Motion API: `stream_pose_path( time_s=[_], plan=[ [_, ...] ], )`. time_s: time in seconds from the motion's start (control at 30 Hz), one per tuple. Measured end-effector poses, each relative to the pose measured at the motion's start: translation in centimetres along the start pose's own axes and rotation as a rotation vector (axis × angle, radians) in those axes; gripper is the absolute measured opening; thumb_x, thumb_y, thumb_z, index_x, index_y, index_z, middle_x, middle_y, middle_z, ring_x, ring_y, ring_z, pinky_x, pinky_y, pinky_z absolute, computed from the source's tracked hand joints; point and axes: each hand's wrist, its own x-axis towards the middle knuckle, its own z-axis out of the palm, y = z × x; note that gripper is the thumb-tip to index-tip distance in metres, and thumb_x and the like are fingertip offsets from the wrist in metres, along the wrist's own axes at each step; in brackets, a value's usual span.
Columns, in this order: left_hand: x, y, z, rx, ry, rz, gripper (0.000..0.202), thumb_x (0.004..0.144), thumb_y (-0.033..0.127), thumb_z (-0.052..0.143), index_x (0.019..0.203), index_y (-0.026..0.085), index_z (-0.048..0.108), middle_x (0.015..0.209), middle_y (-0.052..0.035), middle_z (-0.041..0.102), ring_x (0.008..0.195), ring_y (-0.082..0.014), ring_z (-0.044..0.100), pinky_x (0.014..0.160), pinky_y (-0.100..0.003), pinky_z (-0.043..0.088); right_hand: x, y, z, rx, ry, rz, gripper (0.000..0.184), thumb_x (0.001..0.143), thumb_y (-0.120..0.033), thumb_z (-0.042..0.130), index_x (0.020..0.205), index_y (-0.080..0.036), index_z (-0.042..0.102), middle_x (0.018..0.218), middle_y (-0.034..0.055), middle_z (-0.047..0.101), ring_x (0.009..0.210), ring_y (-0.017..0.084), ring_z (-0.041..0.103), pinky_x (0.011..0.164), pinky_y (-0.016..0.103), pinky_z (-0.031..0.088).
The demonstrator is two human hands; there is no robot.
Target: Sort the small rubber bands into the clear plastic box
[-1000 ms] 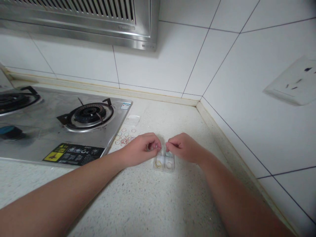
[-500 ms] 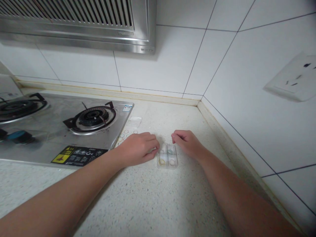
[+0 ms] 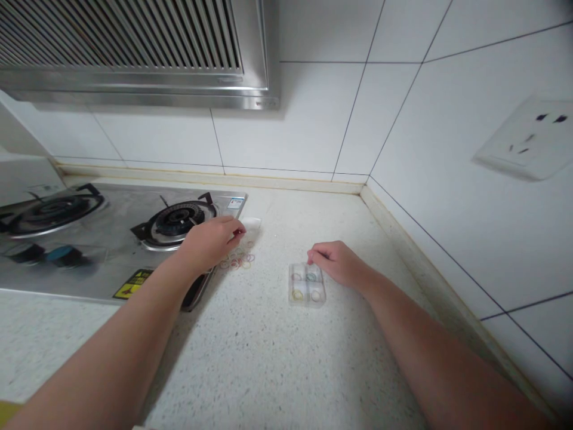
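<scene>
While my left hand hangs by loose rings left of centre, pinch unclear, my right hand curls at the box's top edge, below centre, hold unclear | done: four compartments with rings | remaining: loose ones

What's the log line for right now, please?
left hand: near loose rings beside stove | right hand: by far edge of clear box | inside: yellow ring front left, green ring back right | grip: unclear

Stove left, rings between, box (on counter) right.
</scene>
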Motion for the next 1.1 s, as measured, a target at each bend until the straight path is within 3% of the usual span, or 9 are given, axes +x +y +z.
stream_pose_path(
  time_s=[0.37, 0.8, 1.1],
  plan=[
    [0.7, -0.8, 2.6, -0.098, -0.126, 0.021, 0.025, 0.094, 0.035, 0.053, 0.098, 0.028, 0.077, 0.11, -0.0019, 0.072, 0.095, -0.0206, 0.068, 0.078, -0.03, 0.048, 0.0, 0.1, -0.1, 0.005, 0.037, -0.024, 0.037, 0.097, -0.034, 0.048, 0.076, -0.016, 0.072, 0.057, -0.0015, 0.057, 0.053, 0.011, 0.047, 0.055, 0.026, 0.029],
    [0.7, 0.7, 1.7, -0.025, -0.085, 0.105, 0.025, 0.096, 0.027, 0.048, 0.098, 0.021, 0.072, 0.106, -0.0064, 0.071, 0.1, -0.022, 0.067, 0.08, -0.03, 0.049, -0.1, 0.2, 0.0, 0.015, 0.038, -0.031, 0.034, 0.096, -0.032, 0.048, 0.079, -0.015, 0.073, 0.058, -0.001, 0.059, 0.053, 0.01, 0.048, 0.055, 0.026, 0.03],
    [0.8, 0.7, 1.9, 0.014, -0.147, 0.094, 0.025, 0.096, 0.029, 0.05, 0.095, 0.021, 0.074, 0.104, -0.0072, 0.072, 0.095, -0.0237, 0.067, 0.072, -0.03, 0.046, -0.1, 0.0, 0.0, 0.005, 0.041, -0.042, 0.033, 0.095, -0.031, 0.049, 0.078, -0.015, 0.073, 0.057, -0.0022, 0.055, 0.054, 0.01, 0.045, 0.055, 0.026, 0.029]
  ],
)
